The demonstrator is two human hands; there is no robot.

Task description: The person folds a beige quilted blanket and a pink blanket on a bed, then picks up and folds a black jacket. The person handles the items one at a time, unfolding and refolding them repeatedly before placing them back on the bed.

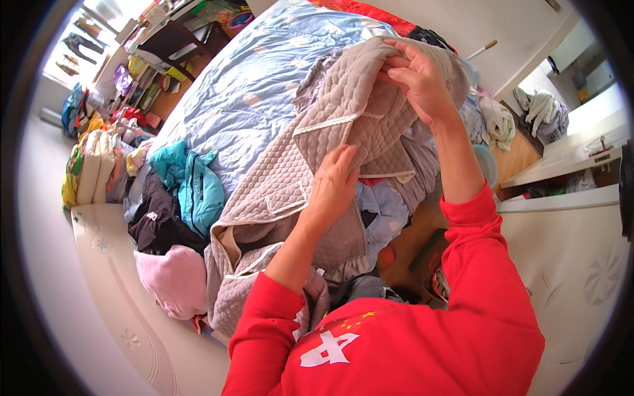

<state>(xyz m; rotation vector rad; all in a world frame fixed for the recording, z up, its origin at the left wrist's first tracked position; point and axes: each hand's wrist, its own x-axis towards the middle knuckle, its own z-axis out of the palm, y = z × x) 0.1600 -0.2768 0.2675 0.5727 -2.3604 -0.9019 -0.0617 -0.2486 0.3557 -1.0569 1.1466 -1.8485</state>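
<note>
A grey-beige quilted bed cover (277,173) with white piping lies bunched over the near side of a bed. My right hand (413,79) holds up a thick fold of it at the upper right, fingers curled around the edge. My left hand (337,180) is at a hanging corner flap of the same cover, fingers bent against the fabric; whether it pinches the cloth is hard to tell. Beneath lies a blue patterned sheet or duvet (213,99), with part of a similar blue cloth (386,208) hanging below the cover.
To the left are a turquoise jacket (200,193), a black garment (158,213), a pink plush item (173,282) and folded bedding (94,168). A dark chair (173,44) stands beyond the bed. At right are a light blue basin (485,163), piled clothes (495,119) and an open drawer (559,198).
</note>
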